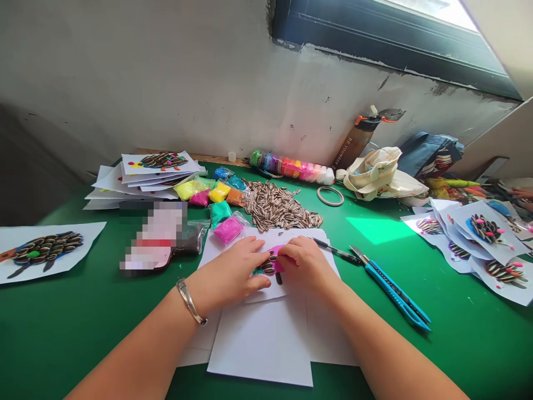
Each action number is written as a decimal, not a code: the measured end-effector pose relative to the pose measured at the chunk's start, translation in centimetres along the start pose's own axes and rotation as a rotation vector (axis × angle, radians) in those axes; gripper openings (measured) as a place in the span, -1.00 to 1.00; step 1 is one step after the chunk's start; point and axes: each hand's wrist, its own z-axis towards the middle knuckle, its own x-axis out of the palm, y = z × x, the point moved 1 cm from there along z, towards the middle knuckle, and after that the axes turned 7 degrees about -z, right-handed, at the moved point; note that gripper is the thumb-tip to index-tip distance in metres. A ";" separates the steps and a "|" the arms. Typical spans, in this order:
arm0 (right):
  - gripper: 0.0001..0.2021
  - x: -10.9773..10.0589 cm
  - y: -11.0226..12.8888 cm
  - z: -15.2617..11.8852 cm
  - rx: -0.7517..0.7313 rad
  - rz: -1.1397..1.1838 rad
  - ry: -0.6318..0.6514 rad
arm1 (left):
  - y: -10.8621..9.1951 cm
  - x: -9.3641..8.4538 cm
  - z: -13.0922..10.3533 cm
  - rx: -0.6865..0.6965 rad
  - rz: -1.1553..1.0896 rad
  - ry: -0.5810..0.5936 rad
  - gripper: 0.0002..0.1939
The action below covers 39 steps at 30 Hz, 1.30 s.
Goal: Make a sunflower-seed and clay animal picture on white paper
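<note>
A small white sheet (266,293) lies on larger white papers (262,344); it bears pink clay (275,265), a bit of green and several striped seeds (268,266). My left hand (233,272), with a silver bracelet at the wrist, rests on the sheet with its fingers apart, beside the seeds. My right hand (306,264) is pinched over the right side of the pink clay; what its fingertips hold, if anything, is hidden. Behind the hands is a heap of striped seeds (278,204).
Clay packets (228,229) and a pixelated object (156,236) lie left. A blue cutter (395,291) and a black pen (339,251) lie right. Decorated sheets (495,230) sit far right, more (141,178) back left. A bottle (356,141) stands behind.
</note>
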 end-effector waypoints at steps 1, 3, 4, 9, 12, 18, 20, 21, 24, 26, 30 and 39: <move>-0.78 0.0 0.1 0.0 0.008 -0.003 0.002 | -0.1 0.0 0.0 -0.004 -0.004 0.014 -0.86; -0.78 -0.2 0.3 0.1 0.022 0.002 0.009 | -0.3 -0.1 0.0 -0.009 -0.007 0.028 -0.89; -0.79 -0.2 0.4 0.1 0.028 0.005 0.011 | -0.4 -0.1 0.0 -0.009 -0.006 0.028 -0.89; -0.81 -0.2 0.6 0.1 0.046 -0.001 0.004 | -0.3 0.0 0.2 -0.002 -0.005 0.020 -0.89; -0.80 0.0 0.6 0.0 0.046 -0.001 0.002 | -0.2 0.1 0.2 0.003 0.000 0.014 -0.90; -0.79 0.0 0.6 0.1 0.044 0.030 0.009 | -0.3 0.1 0.2 0.011 -0.009 0.009 -0.92; -0.80 -0.3 0.4 0.1 0.051 0.065 0.014 | -0.2 0.1 0.2 0.009 -0.037 0.009 -0.91; -0.81 -0.5 0.2 0.2 0.062 0.083 0.009 | -0.1 0.1 0.1 0.008 -0.052 0.006 -0.90; -0.83 -1.3 -0.6 0.3 0.114 0.115 -0.044 | 0.2 0.2 0.0 0.014 -0.086 -0.006 -0.84; -0.82 -2.0 -1.4 0.6 0.156 0.099 -0.069 | 0.3 0.2 -0.1 0.020 -0.092 -0.011 -0.80; -0.81 -2.9 -2.9 1.8 0.218 0.012 -0.041 | 0.5 0.2 -0.1 0.012 -0.073 -0.008 -0.77; -0.77 -3.4 -2.1 3.5 0.168 -0.023 -0.078 | 0.5 -0.2 0.0 -0.013 -0.078 0.021 -0.73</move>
